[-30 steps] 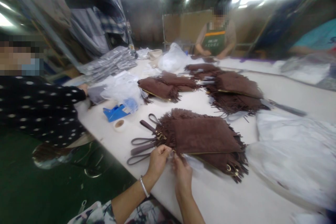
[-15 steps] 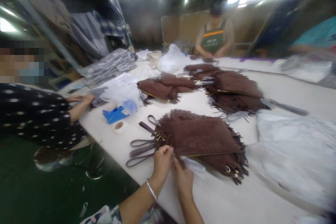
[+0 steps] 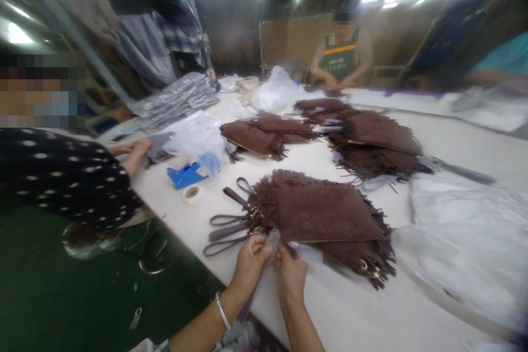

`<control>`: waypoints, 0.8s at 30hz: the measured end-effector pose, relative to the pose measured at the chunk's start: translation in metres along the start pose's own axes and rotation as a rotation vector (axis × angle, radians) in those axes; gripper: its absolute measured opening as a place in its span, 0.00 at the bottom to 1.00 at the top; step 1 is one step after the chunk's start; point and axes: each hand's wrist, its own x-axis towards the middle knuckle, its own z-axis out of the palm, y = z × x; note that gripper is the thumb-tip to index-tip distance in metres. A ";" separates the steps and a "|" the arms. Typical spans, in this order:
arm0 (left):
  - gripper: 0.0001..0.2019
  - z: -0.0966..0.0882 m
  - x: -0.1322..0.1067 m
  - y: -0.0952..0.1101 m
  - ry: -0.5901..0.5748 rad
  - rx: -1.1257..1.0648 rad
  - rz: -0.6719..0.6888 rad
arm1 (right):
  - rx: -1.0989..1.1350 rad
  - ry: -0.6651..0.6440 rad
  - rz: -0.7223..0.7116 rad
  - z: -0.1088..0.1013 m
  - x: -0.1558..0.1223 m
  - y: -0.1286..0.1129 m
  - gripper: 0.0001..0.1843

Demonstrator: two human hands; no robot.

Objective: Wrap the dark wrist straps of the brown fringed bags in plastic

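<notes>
At the table's near edge, my left hand [image 3: 249, 264] pinches a small translucent plastic sleeve [image 3: 273, 238]. My right hand [image 3: 293, 276] closes on it from the other side, fingertips almost meeting the left ones. A dark strip, like a wrist strap, hangs below between my hands; its upper end is hidden. Just beyond lies a stack of brown fringed pouches [image 3: 325, 212] with gold zips. Several looped wrist straps [image 3: 225, 220] stick out from its left side. Another piece of clear plastic [image 3: 309, 253] lies against the stack beside my right hand.
A blue tape dispenser [image 3: 187, 175] and a tape roll [image 3: 192, 193] sit to the left. More brown pouches [image 3: 381, 135] lie farther back. White plastic bags [image 3: 462, 253] cover the right side. A co-worker in dotted clothing [image 3: 66, 176] works at left, another person [image 3: 340, 60] opposite.
My hands have spread slightly apart, and the translucent sleeve now shows upright between my fingertips. My left wrist has dropped a little. The whole view has shifted slightly.
</notes>
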 end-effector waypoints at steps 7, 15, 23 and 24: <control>0.08 -0.003 0.003 -0.001 -0.040 -0.011 -0.036 | 0.139 0.030 0.026 0.011 0.000 -0.007 0.17; 0.06 -0.009 -0.001 0.004 -0.023 -0.008 -0.018 | -0.105 -0.121 0.022 -0.016 -0.032 0.002 0.27; 0.08 -0.001 -0.005 -0.001 0.098 0.020 0.024 | -0.320 -0.099 -0.120 -0.017 -0.030 0.007 0.21; 0.07 0.000 -0.005 -0.002 0.119 0.038 0.039 | -0.340 -0.096 -0.148 -0.016 -0.030 0.005 0.20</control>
